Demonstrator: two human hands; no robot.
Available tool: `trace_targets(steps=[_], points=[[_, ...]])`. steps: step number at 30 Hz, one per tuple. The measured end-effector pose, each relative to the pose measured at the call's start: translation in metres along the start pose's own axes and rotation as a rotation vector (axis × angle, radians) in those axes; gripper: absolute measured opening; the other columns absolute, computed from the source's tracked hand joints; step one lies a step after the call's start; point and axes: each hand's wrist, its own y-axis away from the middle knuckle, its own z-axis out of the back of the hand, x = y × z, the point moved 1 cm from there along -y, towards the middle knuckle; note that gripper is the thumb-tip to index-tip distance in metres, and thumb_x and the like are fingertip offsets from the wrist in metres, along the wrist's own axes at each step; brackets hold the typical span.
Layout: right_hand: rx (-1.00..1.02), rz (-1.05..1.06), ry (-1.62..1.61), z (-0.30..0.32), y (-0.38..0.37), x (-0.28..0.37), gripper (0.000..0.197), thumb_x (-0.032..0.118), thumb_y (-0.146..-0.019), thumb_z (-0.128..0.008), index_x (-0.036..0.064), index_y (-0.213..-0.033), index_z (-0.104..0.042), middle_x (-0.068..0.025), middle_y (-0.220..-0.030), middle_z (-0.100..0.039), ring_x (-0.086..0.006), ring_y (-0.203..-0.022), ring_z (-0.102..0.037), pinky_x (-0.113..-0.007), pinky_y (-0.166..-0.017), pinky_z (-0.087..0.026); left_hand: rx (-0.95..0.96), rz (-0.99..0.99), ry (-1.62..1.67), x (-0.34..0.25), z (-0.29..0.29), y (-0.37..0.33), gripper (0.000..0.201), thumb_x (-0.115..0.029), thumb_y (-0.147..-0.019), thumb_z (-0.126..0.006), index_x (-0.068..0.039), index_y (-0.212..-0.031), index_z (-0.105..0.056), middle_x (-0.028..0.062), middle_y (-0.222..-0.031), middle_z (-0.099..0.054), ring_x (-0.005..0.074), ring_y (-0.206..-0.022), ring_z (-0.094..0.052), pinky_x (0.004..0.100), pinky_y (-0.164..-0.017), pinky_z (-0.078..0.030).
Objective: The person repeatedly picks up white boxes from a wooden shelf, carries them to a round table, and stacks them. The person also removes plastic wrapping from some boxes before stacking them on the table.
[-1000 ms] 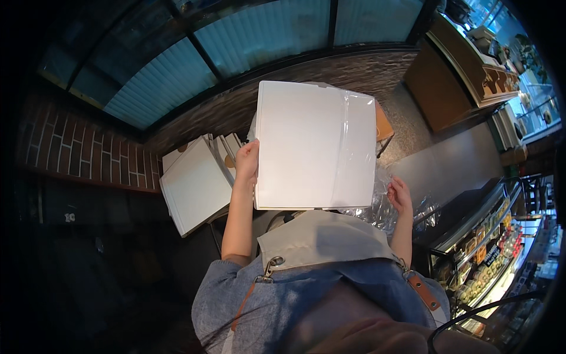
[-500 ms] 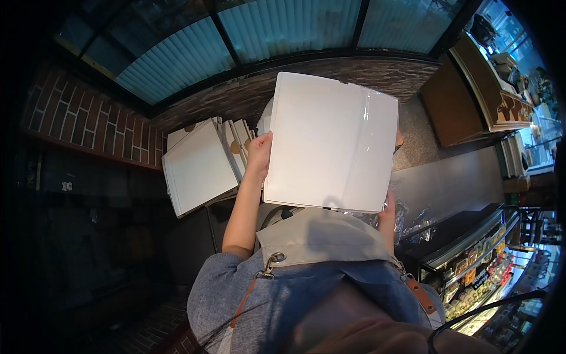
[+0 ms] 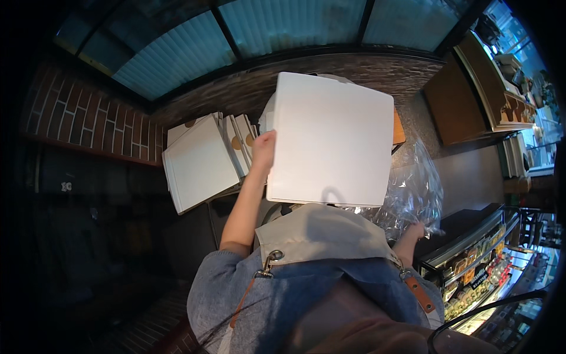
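Note:
In front of my chest is a large flat white cardboard piece (image 3: 333, 138), roughly square, with a plain face toward me. My left hand (image 3: 265, 151) grips it by its left edge. Off to the right, my right hand (image 3: 416, 230) is closed on a crumpled clear plastic wrapper (image 3: 415, 183). The wrapper hangs beside the cardboard's right edge, apart from its face. Whether several sheets lie together in the white piece I cannot tell.
More flat white cardboard boxes (image 3: 197, 165) lean at the left, some with round brown spots. A brick wall (image 3: 97, 115) and a window (image 3: 283, 29) stand beyond. At the right are a wooden counter (image 3: 463, 97) and a lit display case (image 3: 471, 268) with packaged goods.
My right hand has moved right and away from the cardboard, drawing the clear wrapper off its face. The left hand keeps its grip at the left edge.

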Motion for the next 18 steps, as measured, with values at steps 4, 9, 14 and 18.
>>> trace_targets(steps=[4, 9, 14, 18], points=[[-0.414, -0.318, -0.280, 0.021, 0.027, -0.033, 0.021, 0.018, -0.084, -0.054, 0.0037, -0.082, -0.069, -0.0149, -0.083, -0.069, -0.0281, -0.078, -0.069, -0.040, -0.061, -0.053, -0.060, 0.005, 0.166, 0.005, 0.063, 0.000, 0.028, -0.023, -0.097, -0.051, 0.001, -0.099, -0.064, 0.0058, -0.084, -0.066, 0.0124, -0.072, -0.063, 0.0252, -0.064, -0.052], [-0.620, 0.000, -0.046, -0.041, 0.053, -0.089, 0.026, 0.022, -0.087, -0.056, 0.0028, -0.073, -0.067, -0.0102, -0.066, -0.065, -0.0315, -0.068, -0.066, -0.039, -0.056, -0.050, -0.091, 0.106, 0.220, 0.064, 0.054, -0.010, 0.028, -0.023, -0.097, -0.050, 0.001, -0.100, -0.064, 0.0050, -0.085, -0.066, 0.0124, -0.073, -0.062, 0.0260, -0.063, -0.050], [-0.458, -0.400, -0.337, -0.065, 0.093, -0.036, 0.032, 0.029, -0.087, -0.055, -0.0015, -0.083, -0.064, -0.0163, -0.072, -0.065, -0.0375, -0.072, -0.065, -0.041, -0.061, -0.051, -0.288, 0.181, -0.034, 0.139, 0.041, -0.017, 0.030, -0.024, -0.094, -0.054, 0.004, -0.100, -0.062, 0.0082, -0.085, -0.066, 0.0193, -0.076, -0.061, 0.0323, -0.070, -0.049], [-0.409, -0.403, -0.332, -0.064, 0.100, -0.031, 0.040, 0.035, -0.087, -0.055, -0.0049, -0.091, -0.061, -0.0212, -0.076, -0.065, -0.0422, -0.075, -0.063, -0.043, -0.065, -0.051, -0.501, -0.001, -0.650, 0.137, 0.037, -0.010, 0.029, -0.019, -0.088, -0.059, 0.004, -0.106, -0.059, 0.0176, -0.099, -0.061, 0.0300, -0.091, -0.058, 0.0403, -0.079, -0.047]])
